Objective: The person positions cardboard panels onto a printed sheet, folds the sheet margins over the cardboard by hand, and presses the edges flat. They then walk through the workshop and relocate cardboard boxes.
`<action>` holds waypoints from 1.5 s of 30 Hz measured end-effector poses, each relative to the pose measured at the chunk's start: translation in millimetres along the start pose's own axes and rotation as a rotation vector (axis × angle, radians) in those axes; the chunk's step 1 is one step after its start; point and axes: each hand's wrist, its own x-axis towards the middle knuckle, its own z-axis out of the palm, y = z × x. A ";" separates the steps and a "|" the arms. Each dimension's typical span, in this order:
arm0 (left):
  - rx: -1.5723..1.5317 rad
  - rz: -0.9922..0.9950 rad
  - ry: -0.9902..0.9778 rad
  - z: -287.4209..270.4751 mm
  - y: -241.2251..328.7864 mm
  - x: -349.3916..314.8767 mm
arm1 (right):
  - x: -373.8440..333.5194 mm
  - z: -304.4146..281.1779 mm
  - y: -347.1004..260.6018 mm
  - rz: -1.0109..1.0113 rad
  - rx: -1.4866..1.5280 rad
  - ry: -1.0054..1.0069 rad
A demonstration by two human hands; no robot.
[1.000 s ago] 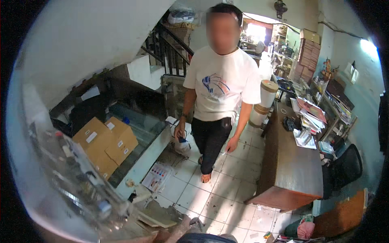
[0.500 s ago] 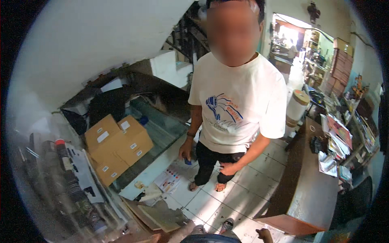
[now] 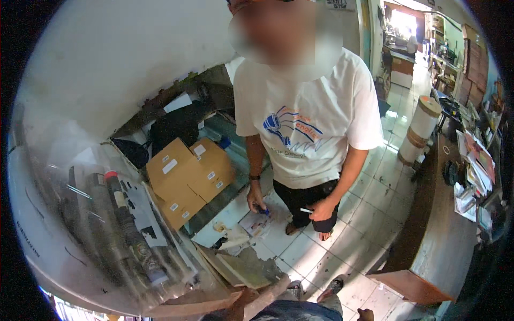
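Observation:
At the lower edge, my right hand [image 3: 365, 314] is partly cut off. Its fingers look curled in, and nothing shows in them. What appears to be my left hand [image 3: 242, 304] is low beside the clear plastic covering [image 3: 160, 289] on the left; its fingers are hidden. Facing me stands a person in a white printed T-shirt [image 3: 308, 115]. One of that person's hands has a small dark blue object [image 3: 261, 209], the other a thin white stick [image 3: 306, 211].
Cardboard boxes [image 3: 187, 182] lie on a glass-topped counter at left, behind dark plastic-covered rolls [image 3: 126, 219]. Flat boards [image 3: 241, 267] lean near my feet. A wooden desk [image 3: 428, 235] with papers [image 3: 476, 160] lines the right. A tiled passage [image 3: 396, 115] leads back past a large roll [image 3: 420, 128].
My view has shifted, bringing more of the plastic-covered rolls into sight; the boxes and person sit differently in the picture. The white stick in the person's hand shows more clearly. My right hand remains low.

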 end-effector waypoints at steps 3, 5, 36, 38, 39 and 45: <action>0.035 -0.055 -0.017 -0.4 -33.6 -35.9 | -50.4 17.7 18.6 -0.043 0.122 -0.158; 0.045 -0.043 -0.006 -4.2 -21.9 -44.5 | -70.6 21.3 41.8 0.035 0.020 -0.088; 0.494 0.575 -0.091 246.0 476.1 -95.6 | -213.1 -151.2 220.1 0.532 0.490 0.085; 0.411 0.376 -0.047 245.7 426.9 -69.4 | -203.1 -167.7 208.8 0.496 0.518 0.098; 0.421 0.366 -0.079 260.5 462.8 -61.8 | -205.8 -176.7 229.3 0.560 0.519 0.156; 0.386 0.362 -0.110 244.2 462.0 -29.4 | -210.0 -196.6 240.9 0.639 0.542 0.234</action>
